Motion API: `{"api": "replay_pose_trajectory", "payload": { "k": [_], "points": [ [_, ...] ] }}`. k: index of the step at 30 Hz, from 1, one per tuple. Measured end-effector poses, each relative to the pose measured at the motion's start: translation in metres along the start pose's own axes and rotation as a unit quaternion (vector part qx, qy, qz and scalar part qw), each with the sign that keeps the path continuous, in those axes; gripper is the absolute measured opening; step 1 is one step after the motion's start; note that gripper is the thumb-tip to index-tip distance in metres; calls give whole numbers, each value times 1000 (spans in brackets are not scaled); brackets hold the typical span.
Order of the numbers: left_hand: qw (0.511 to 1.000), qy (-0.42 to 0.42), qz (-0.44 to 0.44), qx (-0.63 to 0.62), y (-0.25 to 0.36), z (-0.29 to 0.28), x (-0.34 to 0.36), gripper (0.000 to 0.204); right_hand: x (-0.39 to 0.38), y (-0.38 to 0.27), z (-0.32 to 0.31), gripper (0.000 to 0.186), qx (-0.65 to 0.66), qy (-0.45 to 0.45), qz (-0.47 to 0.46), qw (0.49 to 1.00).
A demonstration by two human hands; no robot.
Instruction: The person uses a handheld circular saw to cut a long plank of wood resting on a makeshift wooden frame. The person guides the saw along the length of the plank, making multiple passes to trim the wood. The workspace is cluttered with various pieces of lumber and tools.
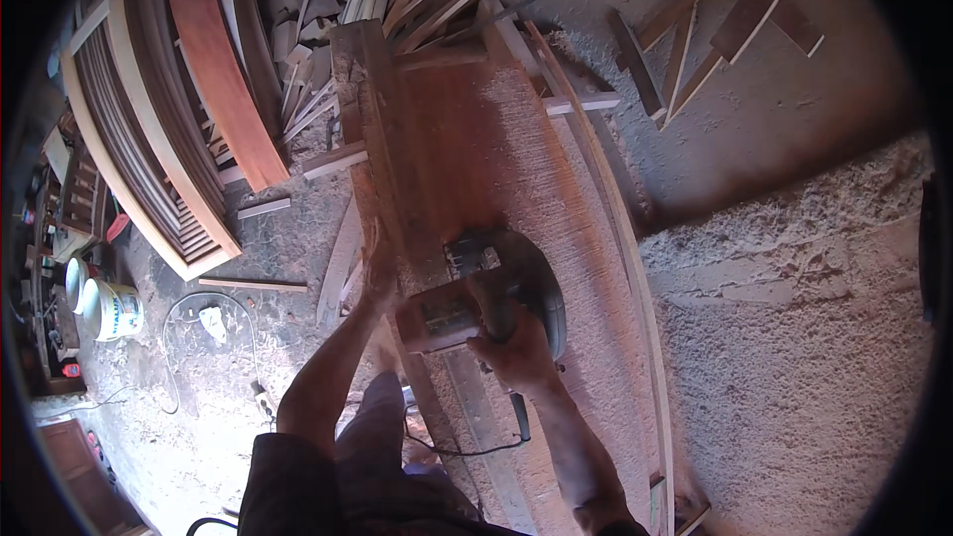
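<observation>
My right hand is closed around the rear handle of a dark hand-held circular saw with a rounded guard. The saw's motor housing points left, and a black cord trails from its handle. Under it lies a wide reddish-brown wooden board, its right part rough, streaked and dusted with pale sawdust. Beside the saw, my left hand lies against the board's left edge, its slightly blurred fingers stretched forward along the wood.
Curved slatted wooden panels and a curved reddish plank lean at the far left. Wood offcuts pile up behind the board. A long thin strip runs along its right side. Sawdust covers the right floor; white buckets stand left.
</observation>
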State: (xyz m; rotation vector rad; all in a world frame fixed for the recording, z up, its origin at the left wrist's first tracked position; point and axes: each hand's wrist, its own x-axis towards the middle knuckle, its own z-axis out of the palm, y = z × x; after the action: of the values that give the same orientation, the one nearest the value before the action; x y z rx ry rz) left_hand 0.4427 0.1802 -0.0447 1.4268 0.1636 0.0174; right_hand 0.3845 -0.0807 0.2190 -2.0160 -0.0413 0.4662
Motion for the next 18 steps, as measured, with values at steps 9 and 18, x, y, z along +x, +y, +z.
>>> {"api": "replay_pose_trajectory", "payload": {
  "k": [9, 18],
  "points": [
    [989, -118, -78, 41, 18, 12, -4, 84, 17, -1, -2, 47, 19, -5, 27, 999],
    [986, -135, -81, 55, 13, 7, -7, 84, 42, -23, -2, 48, -6, 4, 17, 1000]
  ]
}}
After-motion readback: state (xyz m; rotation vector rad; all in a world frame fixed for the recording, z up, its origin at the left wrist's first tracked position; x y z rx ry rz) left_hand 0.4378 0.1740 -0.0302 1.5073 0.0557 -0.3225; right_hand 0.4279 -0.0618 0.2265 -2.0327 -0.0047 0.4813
